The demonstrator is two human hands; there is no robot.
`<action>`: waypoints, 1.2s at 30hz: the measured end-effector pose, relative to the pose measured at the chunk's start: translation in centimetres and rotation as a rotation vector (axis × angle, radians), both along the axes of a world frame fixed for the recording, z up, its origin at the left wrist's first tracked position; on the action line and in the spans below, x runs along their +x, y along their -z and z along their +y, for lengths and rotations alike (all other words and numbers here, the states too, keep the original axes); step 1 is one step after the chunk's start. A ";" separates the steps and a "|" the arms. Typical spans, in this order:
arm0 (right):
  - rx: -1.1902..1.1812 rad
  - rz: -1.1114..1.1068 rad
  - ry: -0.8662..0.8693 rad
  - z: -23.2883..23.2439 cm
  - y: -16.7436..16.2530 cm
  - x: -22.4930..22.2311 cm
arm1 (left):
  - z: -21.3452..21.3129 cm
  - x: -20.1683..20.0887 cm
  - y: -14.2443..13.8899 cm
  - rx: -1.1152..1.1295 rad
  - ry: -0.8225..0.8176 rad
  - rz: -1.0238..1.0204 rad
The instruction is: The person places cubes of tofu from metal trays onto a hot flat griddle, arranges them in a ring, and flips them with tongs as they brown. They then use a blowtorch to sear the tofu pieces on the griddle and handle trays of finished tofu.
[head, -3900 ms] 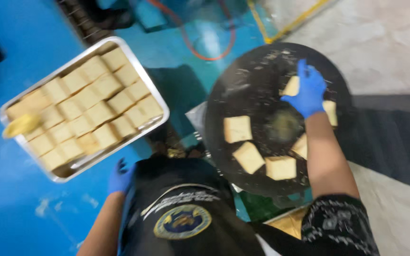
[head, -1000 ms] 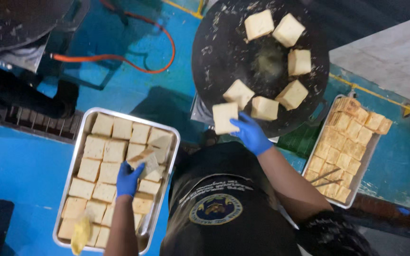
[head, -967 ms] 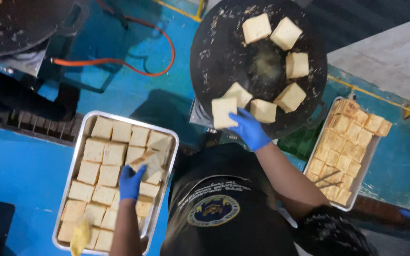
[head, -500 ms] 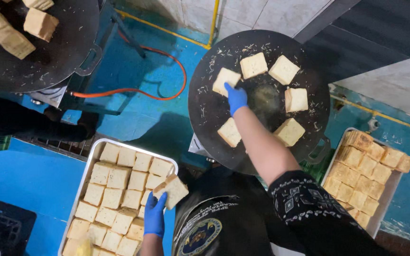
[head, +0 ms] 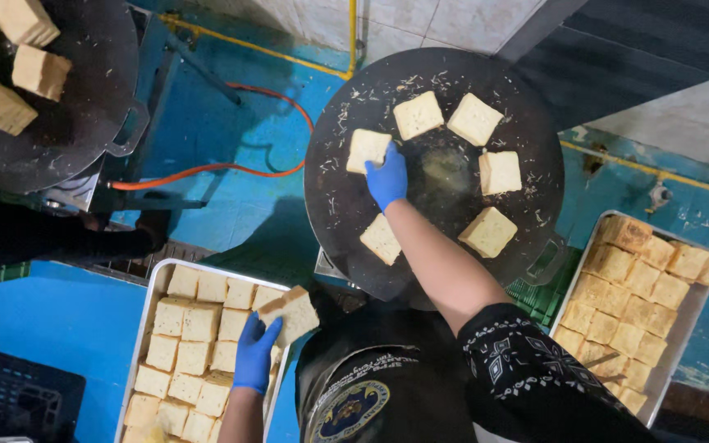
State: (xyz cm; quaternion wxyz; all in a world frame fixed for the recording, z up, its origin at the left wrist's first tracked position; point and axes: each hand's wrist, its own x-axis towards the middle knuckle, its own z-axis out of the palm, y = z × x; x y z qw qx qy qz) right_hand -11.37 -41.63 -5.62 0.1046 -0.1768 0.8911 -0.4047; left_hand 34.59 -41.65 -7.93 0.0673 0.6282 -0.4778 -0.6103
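A round black griddle (head: 338, 197) carries several pale bread squares. My right hand (head: 387, 178), in a blue glove, rests its fingers on the bread square (head: 368, 149) at the griddle's upper left. My left hand (head: 254, 354), also gloved in blue, holds up a bread slice (head: 290, 314) above a metal tray (head: 146, 328) filled with rows of pale bread squares. Other squares lie around the griddle's oily middle (head: 445, 168).
A second tray (head: 691, 316) of browned squares sits at the right. Another dark griddle (head: 75, 107) with browned pieces is at the top left. An orange hose (head: 207, 171) runs over the blue floor. A dark crate (head: 10, 398) sits at the bottom left.
My right hand has carried a bread square from the griddle's near edge to its upper left. My left hand has lifted a slice off the tray. The view has shifted.
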 end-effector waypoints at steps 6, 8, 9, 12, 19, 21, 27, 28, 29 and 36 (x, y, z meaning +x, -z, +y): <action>-0.062 -0.077 -0.023 2.6 -0.2 0.2 | -4.8 -11.1 -1.7 -0.040 0.208 0.350; -0.104 -0.115 -0.083 5.2 -0.7 1.3 | -6.4 -16.0 -1.8 -0.133 0.312 0.391; -0.141 -0.120 -0.123 6.9 -1.1 2.1 | -7.1 -18.2 -1.9 -0.155 0.407 0.326; -0.101 -0.195 -0.229 12.6 -2.7 4.9 | -9.6 -24.8 -2.1 -0.134 0.546 0.303; 0.130 0.103 -0.548 16.6 -4.5 7.8 | -10.4 -32.7 -1.6 -0.300 0.847 0.048; 0.226 0.079 -0.579 15.1 -4.2 8.1 | -10.6 -33.9 -1.7 -0.262 0.947 -0.010; 0.354 0.225 -0.597 14.1 -2.3 8.4 | -9.3 -34.9 -2.3 -0.550 0.942 -0.278; 0.355 0.232 -0.606 14.4 -2.1 8.4 | -8.9 -34.7 -2.2 -0.617 0.967 -0.296; 0.356 0.241 -0.617 14.8 -1.9 8.4 | -8.5 -34.3 -2.1 -0.685 0.989 -0.313; 0.359 0.231 -0.678 15.9 -2.7 8.7 | -6.7 -33.1 0.2 -0.838 1.010 -0.033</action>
